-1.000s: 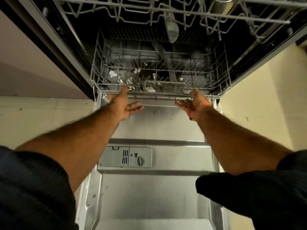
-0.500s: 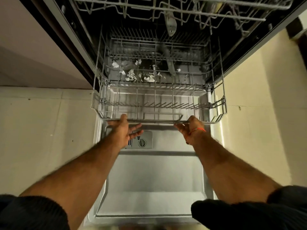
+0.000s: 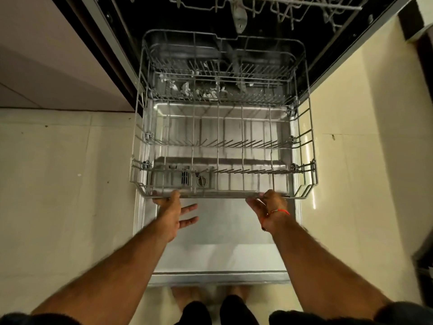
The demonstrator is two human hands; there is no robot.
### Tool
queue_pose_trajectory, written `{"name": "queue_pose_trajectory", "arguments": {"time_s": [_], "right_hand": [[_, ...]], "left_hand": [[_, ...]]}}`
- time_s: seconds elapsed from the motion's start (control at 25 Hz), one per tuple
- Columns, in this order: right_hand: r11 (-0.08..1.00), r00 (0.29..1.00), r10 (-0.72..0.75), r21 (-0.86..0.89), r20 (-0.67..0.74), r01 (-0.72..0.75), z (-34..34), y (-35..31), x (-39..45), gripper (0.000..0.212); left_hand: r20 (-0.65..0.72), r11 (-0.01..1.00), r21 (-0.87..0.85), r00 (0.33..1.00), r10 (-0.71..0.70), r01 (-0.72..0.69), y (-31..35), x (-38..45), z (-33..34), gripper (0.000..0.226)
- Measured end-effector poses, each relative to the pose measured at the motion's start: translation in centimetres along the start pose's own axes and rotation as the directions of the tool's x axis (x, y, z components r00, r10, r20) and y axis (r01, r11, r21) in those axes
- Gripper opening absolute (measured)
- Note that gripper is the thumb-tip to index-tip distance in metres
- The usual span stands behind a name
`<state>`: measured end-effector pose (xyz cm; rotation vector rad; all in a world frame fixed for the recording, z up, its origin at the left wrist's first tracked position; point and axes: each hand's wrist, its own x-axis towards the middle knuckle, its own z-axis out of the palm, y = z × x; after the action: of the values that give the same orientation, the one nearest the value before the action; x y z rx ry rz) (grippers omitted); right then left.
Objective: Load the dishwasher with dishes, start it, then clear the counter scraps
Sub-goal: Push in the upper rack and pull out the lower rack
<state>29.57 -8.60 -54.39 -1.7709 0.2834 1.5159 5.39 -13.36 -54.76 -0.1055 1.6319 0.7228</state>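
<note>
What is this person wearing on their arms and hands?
Both forearms are bare, with dark sleeves pushed up near the elbows. The right hand has a thin red thread tied round its wrist. The left hand wears nothing: no gloves, rings or watch are visible.

The lower rack (image 3: 222,146) sits over the open dishwasher door (image 3: 218,242), its far end inside the tub. At 12 o'clock the upper rack (image 3: 269,8) hangs above. White scraps (image 3: 187,86) lie under the rack's far end.
</note>
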Motion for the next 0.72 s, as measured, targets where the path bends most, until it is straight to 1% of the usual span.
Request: {"name": "queue_pose_trajectory", "arguments": {"time_s": [0.08, 0.16, 0.28, 0.48, 0.56, 0.72], "right_hand": [[0.999, 1.0, 0.0, 0.034, -0.017, 0.001, -1.1, 1.1, -0.7, 0.025], [0.999, 0.998, -0.005, 0.053, -0.069, 0.009, -2.0, 2.1, -1.1, 0.029], [0.998, 0.992, -0.001, 0.059, -0.122, 0.009, -3.5, 3.7, -1.4, 0.038], [0.997, 0.992, 0.018, 0.072, -0.125, -0.009, -5.7, 5.5, -1.7, 0.044], [0.999, 0.993, 0.018, 0.048, -0.12, -0.013, -6.4, 6.0, -1.6, 0.044], [0.999, 0.994, 0.04, -0.001, -0.103, -0.041, -8.4, 7.0, -1.6, 0.044]], "left_hand": [[-0.026, 1.0, 0.013, 0.999, -0.025, 0.026, -1.5, -0.7, -0.6, 0.041], [-0.047, 0.999, 0.037, 0.998, -0.031, 0.032, -3.0, -1.3, -1.3, 0.041], [-0.045, 0.998, 0.06, 0.998, -0.032, 0.034, -4.8, -1.9, -2.5, 0.04], [-0.044, 0.996, 0.077, 0.998, -0.04, 0.043, -7.0, -2.4, -4.3, 0.051], [-0.056, 0.996, 0.076, 0.997, -0.047, 0.052, -7.7, -2.9, -4.6, 0.048], [-0.075, 0.994, 0.077, 0.995, -0.07, 0.075, -9.0, -4.2, -4.8, 0.029]]}}
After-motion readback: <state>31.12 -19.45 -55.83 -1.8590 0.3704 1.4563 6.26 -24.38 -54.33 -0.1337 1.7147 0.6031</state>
